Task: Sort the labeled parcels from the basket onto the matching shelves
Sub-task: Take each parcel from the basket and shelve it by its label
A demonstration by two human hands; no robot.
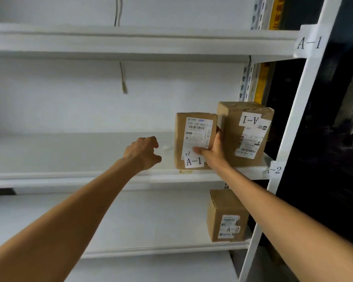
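Observation:
A brown cardboard parcel labelled A-1 stands upright on the white shelf under the A-1 tag. My right hand grips it, thumb on its front label and fingers behind its right side. My left hand hovers just left of the parcel, fingers loosely curled, holding nothing. A second, larger A-1 parcel stands right beside it, its label upside down. One shelf lower sits a parcel marked A-2. The basket is out of view.
An A-2 tag is stuck on the white upright post at the right. Beyond the post is a dark reflective surface. A thin cord hangs on the white back wall. The A-1 shelf stretches left of the parcels.

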